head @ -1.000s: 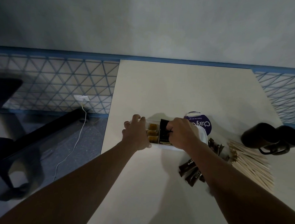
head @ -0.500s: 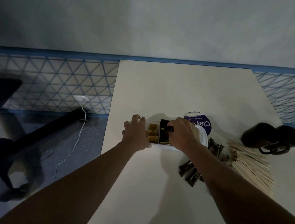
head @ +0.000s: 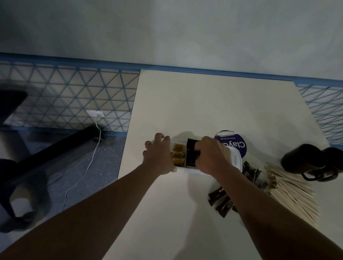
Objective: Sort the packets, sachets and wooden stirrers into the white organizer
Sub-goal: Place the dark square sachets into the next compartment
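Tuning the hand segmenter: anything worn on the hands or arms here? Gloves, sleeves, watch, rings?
No gloves, sleeves or watch in view: both forearms are bare. The left hand wears one thin ring on a finger; the right hand shows nothing worn.

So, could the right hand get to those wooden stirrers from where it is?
Probably yes: the right hand grips dark packets in the white organizer, but the wooden stirrers lie uncovered on the table off to its right.

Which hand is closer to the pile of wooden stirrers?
Right. The right hand, gripping dark packets, sits left of the wooden stirrers; the left hand grips the white organizer, farther left.
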`<action>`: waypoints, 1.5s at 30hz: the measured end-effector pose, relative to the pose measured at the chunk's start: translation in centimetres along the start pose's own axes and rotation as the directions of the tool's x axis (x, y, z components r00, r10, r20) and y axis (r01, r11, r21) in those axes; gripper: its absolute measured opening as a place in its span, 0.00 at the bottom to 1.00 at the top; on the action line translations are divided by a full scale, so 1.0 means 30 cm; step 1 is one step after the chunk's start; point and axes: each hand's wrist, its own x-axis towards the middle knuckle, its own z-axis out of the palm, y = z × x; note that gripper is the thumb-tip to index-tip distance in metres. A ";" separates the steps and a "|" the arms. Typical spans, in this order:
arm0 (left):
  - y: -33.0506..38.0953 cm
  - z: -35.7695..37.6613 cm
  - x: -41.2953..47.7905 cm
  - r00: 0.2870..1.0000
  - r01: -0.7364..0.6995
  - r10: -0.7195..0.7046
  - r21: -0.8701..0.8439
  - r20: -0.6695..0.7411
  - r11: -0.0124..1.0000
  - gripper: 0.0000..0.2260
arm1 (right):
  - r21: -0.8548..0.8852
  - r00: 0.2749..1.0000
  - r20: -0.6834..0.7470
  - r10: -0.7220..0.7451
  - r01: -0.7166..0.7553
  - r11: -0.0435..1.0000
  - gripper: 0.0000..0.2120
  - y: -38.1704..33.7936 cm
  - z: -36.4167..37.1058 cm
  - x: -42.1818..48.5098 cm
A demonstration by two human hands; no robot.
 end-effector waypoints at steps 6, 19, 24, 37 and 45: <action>0.001 -0.002 0.000 1.000 -0.004 0.004 -0.009 0.001 1.000 0.46 | 0.117 0.997 -0.074 0.007 0.002 0.993 0.13 0.018 0.015 -0.001; -0.006 0.007 0.003 1.000 -0.007 0.007 -0.037 -0.005 0.999 0.46 | 0.305 0.973 -0.045 -0.228 0.230 0.924 0.24 0.114 0.058 -0.036; -0.004 0.009 0.002 1.000 0.004 -0.004 -0.064 -0.007 0.998 0.47 | 0.207 0.939 -0.251 -0.236 0.290 0.934 0.19 0.124 0.151 -0.051; -0.003 0.006 0.002 1.000 0.002 -0.002 -0.053 -0.001 0.999 0.46 | 0.240 0.872 -0.474 -0.123 0.262 0.935 0.12 0.103 0.166 -0.035; -0.005 0.008 0.004 1.000 -0.002 0.002 -0.069 -0.006 0.998 0.46 | 0.354 0.905 -0.412 -0.101 0.262 0.898 0.09 0.093 0.183 -0.017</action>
